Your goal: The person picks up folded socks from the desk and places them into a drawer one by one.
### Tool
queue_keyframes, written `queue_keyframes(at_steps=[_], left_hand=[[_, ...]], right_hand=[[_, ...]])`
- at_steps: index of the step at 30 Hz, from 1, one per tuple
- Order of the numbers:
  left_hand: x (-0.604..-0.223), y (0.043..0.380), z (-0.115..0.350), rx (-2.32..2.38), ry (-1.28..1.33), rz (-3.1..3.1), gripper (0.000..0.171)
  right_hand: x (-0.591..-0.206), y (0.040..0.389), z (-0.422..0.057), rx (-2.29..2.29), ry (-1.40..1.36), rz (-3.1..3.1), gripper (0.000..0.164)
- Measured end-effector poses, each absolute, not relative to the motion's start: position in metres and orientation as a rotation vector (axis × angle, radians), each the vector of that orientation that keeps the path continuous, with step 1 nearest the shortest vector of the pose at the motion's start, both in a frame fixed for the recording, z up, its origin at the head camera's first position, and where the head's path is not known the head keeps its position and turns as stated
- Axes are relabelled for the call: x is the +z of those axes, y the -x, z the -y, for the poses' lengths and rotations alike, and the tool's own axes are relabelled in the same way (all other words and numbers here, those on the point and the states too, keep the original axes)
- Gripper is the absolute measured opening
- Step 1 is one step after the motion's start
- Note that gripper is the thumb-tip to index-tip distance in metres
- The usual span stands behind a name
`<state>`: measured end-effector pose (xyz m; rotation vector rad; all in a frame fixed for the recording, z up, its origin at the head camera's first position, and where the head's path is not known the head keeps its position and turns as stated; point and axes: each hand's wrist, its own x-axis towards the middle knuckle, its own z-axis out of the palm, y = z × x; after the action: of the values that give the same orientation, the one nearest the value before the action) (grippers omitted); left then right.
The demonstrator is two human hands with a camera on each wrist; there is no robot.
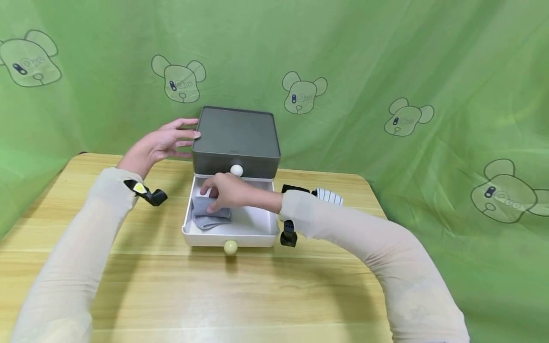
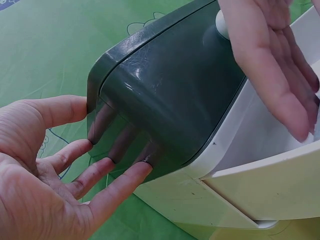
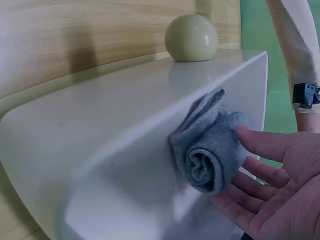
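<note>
A small drawer box with a dark grey upper part (image 1: 238, 133) stands on the table, its white lower drawer (image 1: 257, 228) pulled out. Inside the drawer's left front lies a soft grey cloth (image 3: 215, 150), folded and rolled up like a sock. My right hand (image 1: 231, 193) reaches over the drawer; its thumb touches the cloth and the loosely extended fingers are at its other side. With spread, fairly straight fingers, my left hand (image 2: 65, 155) touches the left side of the dark upper part. A white knob (image 1: 236, 170) is on the upper drawer, a cream knob (image 3: 191, 37) on the lower.
To the right of the box, partly behind the right forearm, are a striped white cloth (image 1: 329, 196) and a dark item (image 1: 296, 188). The wooden table (image 1: 193, 295) extends in front. A green curtain (image 1: 343, 57) hangs close behind the box.
</note>
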<state>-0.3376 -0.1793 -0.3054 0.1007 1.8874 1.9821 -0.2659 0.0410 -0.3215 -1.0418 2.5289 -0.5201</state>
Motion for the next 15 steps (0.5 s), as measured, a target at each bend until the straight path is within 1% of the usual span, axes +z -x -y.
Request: queue_keyframes(at_steps=[7,15], left_hand=[[-0.306,0.337,0.178,1.986,-0.099,-1.886,0.076],[-0.305,0.337,0.178,1.982,-0.096,-1.886,0.076]], right_hand=[[-0.309,0.265,-0.042,-0.564,1.037,-2.495,0.042],[-0.285,0.264,-0.056,-0.639,1.066,-2.491,0.038]])
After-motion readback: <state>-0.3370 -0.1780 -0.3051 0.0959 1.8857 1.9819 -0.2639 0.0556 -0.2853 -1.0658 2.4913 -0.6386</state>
